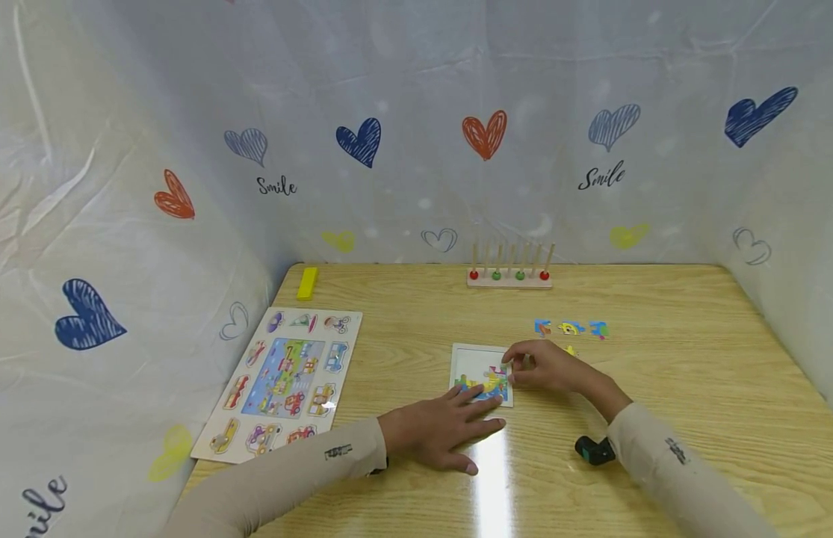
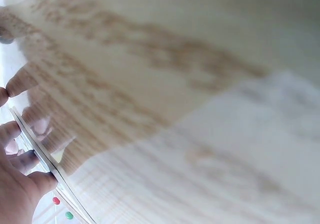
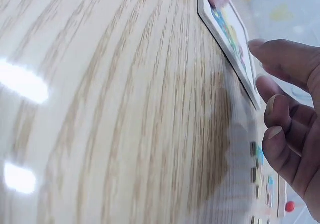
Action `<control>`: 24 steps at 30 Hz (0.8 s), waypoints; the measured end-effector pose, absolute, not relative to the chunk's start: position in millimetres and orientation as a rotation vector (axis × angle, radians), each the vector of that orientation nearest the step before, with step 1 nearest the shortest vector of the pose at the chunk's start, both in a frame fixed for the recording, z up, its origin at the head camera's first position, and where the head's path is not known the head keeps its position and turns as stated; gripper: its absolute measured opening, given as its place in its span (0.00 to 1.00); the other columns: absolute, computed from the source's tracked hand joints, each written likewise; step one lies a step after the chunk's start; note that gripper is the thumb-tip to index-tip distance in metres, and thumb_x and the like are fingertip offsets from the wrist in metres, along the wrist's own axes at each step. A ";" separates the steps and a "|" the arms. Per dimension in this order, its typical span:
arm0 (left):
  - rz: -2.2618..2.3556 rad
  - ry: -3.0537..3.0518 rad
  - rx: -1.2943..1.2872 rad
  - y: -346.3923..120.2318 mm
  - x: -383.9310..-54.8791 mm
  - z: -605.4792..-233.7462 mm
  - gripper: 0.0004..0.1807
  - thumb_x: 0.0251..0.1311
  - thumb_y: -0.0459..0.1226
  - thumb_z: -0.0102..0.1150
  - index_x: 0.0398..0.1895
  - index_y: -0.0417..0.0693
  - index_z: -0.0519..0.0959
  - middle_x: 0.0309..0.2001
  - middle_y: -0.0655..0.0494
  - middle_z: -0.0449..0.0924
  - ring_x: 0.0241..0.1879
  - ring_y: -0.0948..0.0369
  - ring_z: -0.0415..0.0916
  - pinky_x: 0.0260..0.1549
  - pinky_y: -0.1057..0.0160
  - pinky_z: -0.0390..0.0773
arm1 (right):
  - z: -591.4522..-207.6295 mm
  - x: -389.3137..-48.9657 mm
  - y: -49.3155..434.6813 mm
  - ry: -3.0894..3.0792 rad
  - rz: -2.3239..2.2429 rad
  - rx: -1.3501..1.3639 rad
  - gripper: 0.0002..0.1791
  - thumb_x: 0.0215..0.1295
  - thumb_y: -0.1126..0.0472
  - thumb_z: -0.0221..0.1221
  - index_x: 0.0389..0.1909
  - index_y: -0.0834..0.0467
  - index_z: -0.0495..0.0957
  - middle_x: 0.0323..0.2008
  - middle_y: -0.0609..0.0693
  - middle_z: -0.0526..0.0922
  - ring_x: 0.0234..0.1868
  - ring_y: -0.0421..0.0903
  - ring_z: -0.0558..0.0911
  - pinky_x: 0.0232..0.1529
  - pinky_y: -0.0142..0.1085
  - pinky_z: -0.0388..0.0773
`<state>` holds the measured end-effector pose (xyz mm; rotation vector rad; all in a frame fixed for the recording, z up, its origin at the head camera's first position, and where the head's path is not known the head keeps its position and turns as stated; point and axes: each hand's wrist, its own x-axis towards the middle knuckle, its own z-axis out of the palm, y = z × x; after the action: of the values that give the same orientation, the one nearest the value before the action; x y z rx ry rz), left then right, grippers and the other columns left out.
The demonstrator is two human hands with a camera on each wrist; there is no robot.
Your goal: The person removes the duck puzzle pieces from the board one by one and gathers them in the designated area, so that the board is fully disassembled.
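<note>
The right hand (image 1: pixel 542 365) is held released, fingers loosely bent, at the right edge of a square, pale-rimmed puzzle tray (image 1: pixel 456 359) laid midway across the wood-grained tabletop (image 1: pixel 658 359). The tray's near edge is overlapped by the left hand (image 1: pixel 448 428), spread and ungrasping. Lobed jigsaw pieces (image 1: pixel 596 327) are scattered toward the far right corner.

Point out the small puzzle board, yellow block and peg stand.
Small puzzle board (image 1: pixel 475 362): head view, bare white inner surface.
Yellow block (image 1: pixel 308 283): head view, middle of its top.
Peg stand (image 1: pixel 509 283): head view, front of its base.
</note>
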<state>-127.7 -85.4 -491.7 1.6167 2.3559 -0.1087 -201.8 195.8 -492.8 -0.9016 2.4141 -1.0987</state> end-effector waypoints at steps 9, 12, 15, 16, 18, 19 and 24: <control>-0.110 2.349 1.614 -84.8 -128.0 -490.2 0.42 0.72 0.66 0.32 0.83 0.61 0.42 0.83 0.52 0.31 0.81 0.44 0.35 0.77 0.44 0.46 | -489.1 -201.3 180.9 2.435 -0.988 -0.888 0.14 0.64 0.61 0.67 0.50 0.55 0.82 0.41 0.48 0.81 0.41 0.43 0.76 0.41 0.35 0.76; -0.115 2.346 1.606 -84.4 -128.3 -489.7 0.42 0.72 0.67 0.32 0.83 0.62 0.41 0.83 0.52 0.31 0.81 0.45 0.34 0.77 0.44 0.46 | -489.5 -203.0 180.9 2.433 -0.956 -0.902 0.16 0.65 0.60 0.67 0.52 0.56 0.82 0.42 0.49 0.80 0.42 0.43 0.76 0.42 0.35 0.76; -0.125 2.347 1.604 -84.0 -128.1 -489.0 0.42 0.72 0.67 0.32 0.83 0.62 0.42 0.83 0.52 0.31 0.81 0.45 0.34 0.77 0.44 0.46 | -489.6 -204.5 181.4 2.432 -0.928 -0.918 0.17 0.64 0.59 0.67 0.53 0.56 0.83 0.41 0.48 0.80 0.41 0.42 0.75 0.42 0.34 0.75; -0.131 2.348 1.603 -83.8 -128.0 -488.7 0.42 0.72 0.67 0.32 0.83 0.62 0.42 0.83 0.52 0.31 0.81 0.44 0.34 0.76 0.44 0.47 | -489.7 -205.0 181.4 2.428 -0.923 -0.927 0.17 0.64 0.59 0.67 0.53 0.56 0.83 0.41 0.48 0.80 0.41 0.42 0.75 0.42 0.34 0.75; -0.143 2.350 1.602 -83.6 -127.8 -488.5 0.43 0.72 0.67 0.32 0.83 0.62 0.42 0.83 0.52 0.31 0.81 0.44 0.34 0.76 0.44 0.47 | -489.3 -205.3 180.7 2.422 -0.911 -0.934 0.17 0.64 0.59 0.67 0.54 0.55 0.83 0.41 0.48 0.79 0.41 0.42 0.74 0.42 0.34 0.75; -0.146 2.352 1.602 -83.5 -127.7 -488.7 0.43 0.72 0.67 0.32 0.83 0.62 0.42 0.83 0.52 0.31 0.81 0.44 0.34 0.76 0.44 0.47 | -489.0 -205.4 180.2 2.420 -0.903 -0.936 0.17 0.64 0.59 0.67 0.54 0.55 0.84 0.40 0.47 0.79 0.40 0.42 0.74 0.42 0.34 0.75; -0.150 2.354 1.603 -83.1 -127.4 -488.7 0.43 0.71 0.67 0.32 0.83 0.61 0.43 0.83 0.52 0.32 0.80 0.44 0.36 0.76 0.44 0.48 | -488.9 -206.2 178.6 2.420 -0.868 -0.937 0.17 0.64 0.58 0.67 0.54 0.53 0.84 0.40 0.46 0.78 0.40 0.42 0.74 0.42 0.34 0.74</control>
<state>-127.4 -83.1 -488.7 1.6028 2.3544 -0.1496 -206.2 178.6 -488.9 -0.9374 2.4196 -0.8676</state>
